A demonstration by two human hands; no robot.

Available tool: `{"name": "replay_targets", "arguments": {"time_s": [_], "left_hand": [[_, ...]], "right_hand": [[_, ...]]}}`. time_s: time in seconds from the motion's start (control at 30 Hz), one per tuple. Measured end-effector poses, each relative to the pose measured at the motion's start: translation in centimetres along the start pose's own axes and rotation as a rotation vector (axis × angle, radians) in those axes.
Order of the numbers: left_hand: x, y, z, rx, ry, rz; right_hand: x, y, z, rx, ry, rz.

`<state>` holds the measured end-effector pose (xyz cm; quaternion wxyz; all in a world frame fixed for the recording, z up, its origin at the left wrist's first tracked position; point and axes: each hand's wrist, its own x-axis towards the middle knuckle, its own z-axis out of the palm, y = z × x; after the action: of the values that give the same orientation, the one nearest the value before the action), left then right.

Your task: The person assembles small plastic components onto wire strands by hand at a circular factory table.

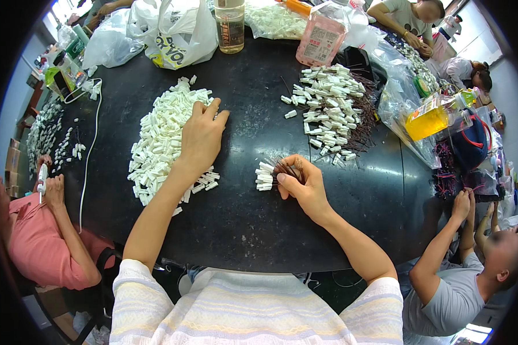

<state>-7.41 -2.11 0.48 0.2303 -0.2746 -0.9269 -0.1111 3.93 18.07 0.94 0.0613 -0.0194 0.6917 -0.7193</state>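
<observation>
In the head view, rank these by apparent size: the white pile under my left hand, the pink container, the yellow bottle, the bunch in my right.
1. White pile, clearly largest.
2. Pink container and yellow bottle: too alike to rank.
3. Held bunch, smallest, partly hidden by fingers.

Glossy tabletop (pixel 247 238), smooth plastic pieces (pixel 164 132), crinkled plastic bag (pixel 184 29)

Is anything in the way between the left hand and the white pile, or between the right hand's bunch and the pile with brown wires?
No, nothing visible. The left hand is at the right edge of the white pile. Between the bunch in the right hand and the wired pile, only black table shows.
</observation>
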Motion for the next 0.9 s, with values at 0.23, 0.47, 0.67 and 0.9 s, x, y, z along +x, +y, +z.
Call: {"name": "replay_targets", "arguments": {"time_s": [0.23, 0.47, 0.67, 0.9], "left_hand": [[-0.6, 2.6, -3.2, -0.560, -0.256, -0.112], [-2.7, 4.1, -3.1, -1.474, -0.488, -0.467], [-2.7, 4.1, -3.2, -1.514, -0.480, -0.445], [-2.8, 3.9, -3.2, -1.528, -0.480, -0.462]], "right_hand": [[0.1, 0.4, 0.1, 0.056, 0.011, 0.026], [0.1, 0.2, 0.1, 0.050, 0.014, 0.067], [0.2, 0.3, 0.3, 0.036, 0.011, 0.044], [0.2, 0.5, 0.3, -0.022, 0.029, 0.027]]}}
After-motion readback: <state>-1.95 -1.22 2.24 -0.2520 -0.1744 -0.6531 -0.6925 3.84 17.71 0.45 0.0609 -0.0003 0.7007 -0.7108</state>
